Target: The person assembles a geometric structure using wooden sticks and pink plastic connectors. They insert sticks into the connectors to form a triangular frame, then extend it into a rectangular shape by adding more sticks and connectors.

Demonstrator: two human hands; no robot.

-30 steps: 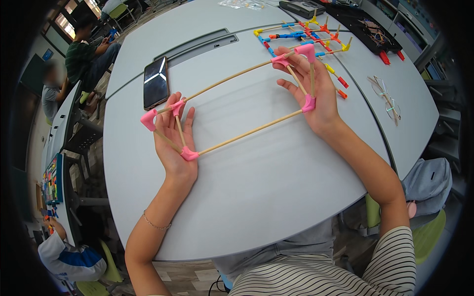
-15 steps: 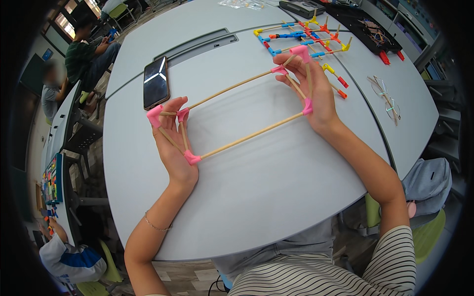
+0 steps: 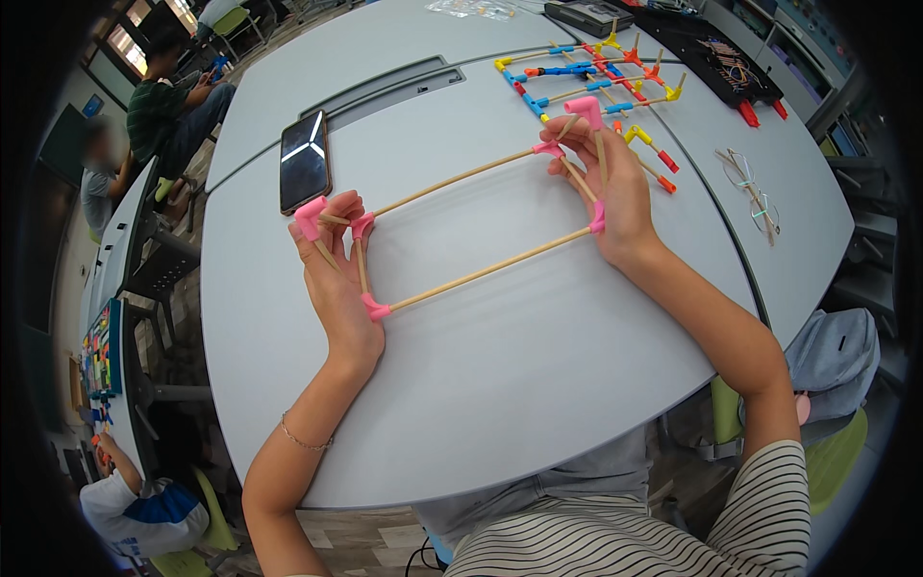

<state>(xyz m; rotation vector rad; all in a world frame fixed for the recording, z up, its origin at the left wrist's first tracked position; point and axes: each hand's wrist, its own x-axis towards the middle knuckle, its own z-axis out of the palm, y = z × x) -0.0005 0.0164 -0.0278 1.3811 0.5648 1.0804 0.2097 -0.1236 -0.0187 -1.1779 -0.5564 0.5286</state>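
Observation:
Between my hands is a frame of wooden sticks joined with pink corner connectors. Two long sticks run across, and each end has a small triangle of short sticks. My left hand is closed around the left triangle, its thumb over a short stick below the outermost pink connector. My right hand grips the right triangle, fingers curled behind the short sticks beneath a raised pink connector. The frame is tilted, held above the white table.
A phone lies beyond my left hand. Beyond my right hand stand a colourful stick structure and loose yellow-red connector pieces. Glasses and a black tool case are at the right. Other people sit at the left.
The frame has shifted slightly right, and its left end has turned a little in my left hand. My left thumb now covers part of a short stick. My right hand has moved slightly.

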